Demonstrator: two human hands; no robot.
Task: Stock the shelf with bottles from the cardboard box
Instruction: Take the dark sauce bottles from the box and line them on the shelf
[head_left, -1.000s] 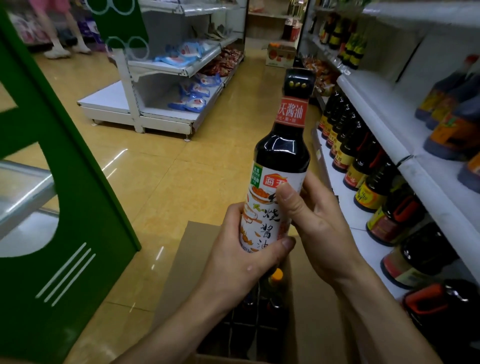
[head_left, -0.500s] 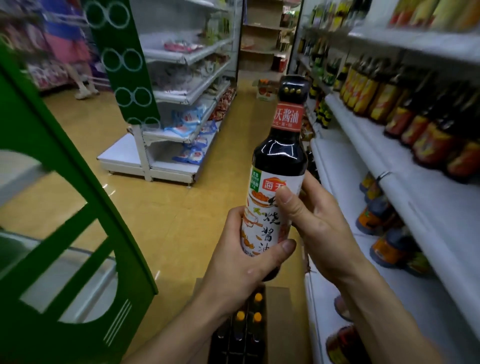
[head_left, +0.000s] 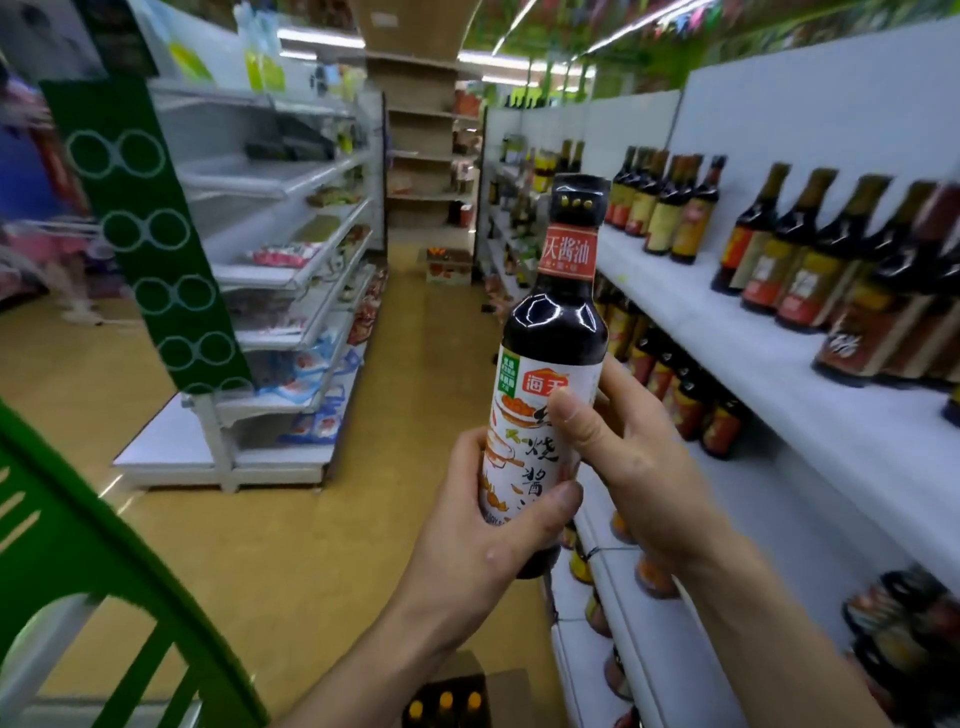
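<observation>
Three orange caps (head_left: 445, 701), perhaps more out of view, show in the cardboard box (head_left: 470, 662) at bottom. Above it, the left hand (head_left: 488, 525) wraps the upright soy sauce bottle (head_left: 553, 332) low on its label; the right hand (head_left: 644, 467) curls round its side, near the white shelf (head_left: 727, 338).

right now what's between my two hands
The soy sauce bottle, upright. The left hand grips its lower label and the right hand holds the other side with its thumb on the label. The head view shows this.
</observation>
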